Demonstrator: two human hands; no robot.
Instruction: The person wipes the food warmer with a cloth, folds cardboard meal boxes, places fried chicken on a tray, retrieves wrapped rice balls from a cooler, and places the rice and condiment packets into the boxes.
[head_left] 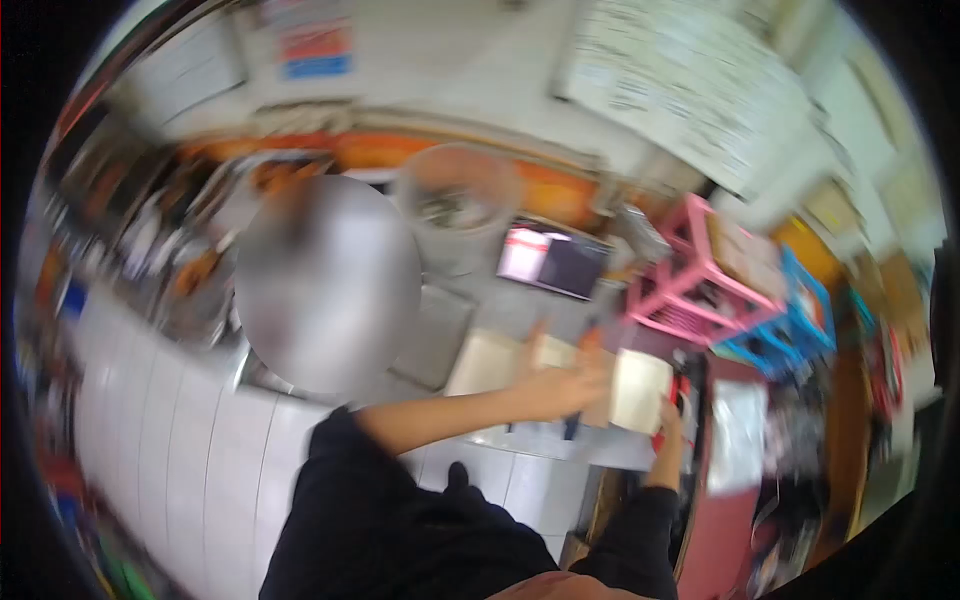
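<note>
My left hand (565, 388) reaches over the metal counter. Its thumb and fingers look stretched apart, though blurred, with nothing plainly held. Around it lie a pale board-like piece (485, 365) and a smaller cream piece (555, 352). To its right is a cream rectangular block or container (641, 390), too smeared to name. My right hand (671, 418) is by this cream thing's right edge, beside something red (683, 388). Blur hides its fingers and whether they grip either one. Two dark, thin upright shapes show below my left hand.
A large round metal lid or pan (330, 285) stands at the left. Behind it is a clear tub (460, 190). A dark-screened tablet (553, 260) leans at the back. Pink (690, 285) and blue plastic stools (800, 310) stand right, near a plastic packet (737, 435).
</note>
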